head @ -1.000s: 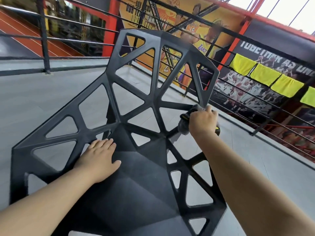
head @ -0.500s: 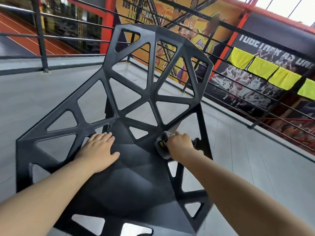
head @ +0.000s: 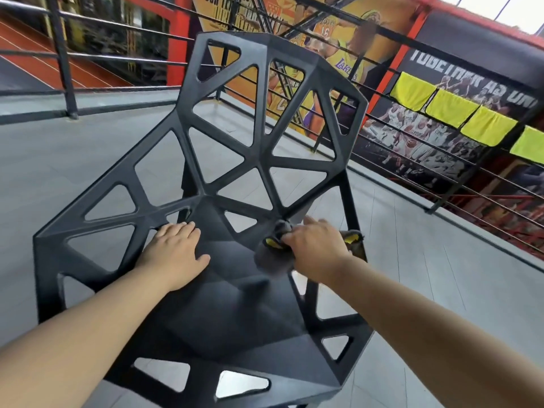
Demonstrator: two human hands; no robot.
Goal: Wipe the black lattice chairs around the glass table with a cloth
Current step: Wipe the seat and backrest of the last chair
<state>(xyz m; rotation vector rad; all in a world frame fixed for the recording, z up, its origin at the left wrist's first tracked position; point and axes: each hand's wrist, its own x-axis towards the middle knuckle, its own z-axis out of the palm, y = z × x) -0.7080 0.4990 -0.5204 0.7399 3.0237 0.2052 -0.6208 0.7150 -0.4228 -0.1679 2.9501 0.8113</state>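
The left hand (head: 176, 254) lay flat, fingers straight and together, on the seat of the black lattice chair (head: 235, 313), toward 9 o'clock from the seat's middle. Toward 2 o'clock, the right hand (head: 319, 248) clutched a bunched grey-and-yellow cloth (head: 272, 262) against the seat's rear edge. Yellow towels (head: 450, 108) hung in a row beyond, at 2 o'clock.
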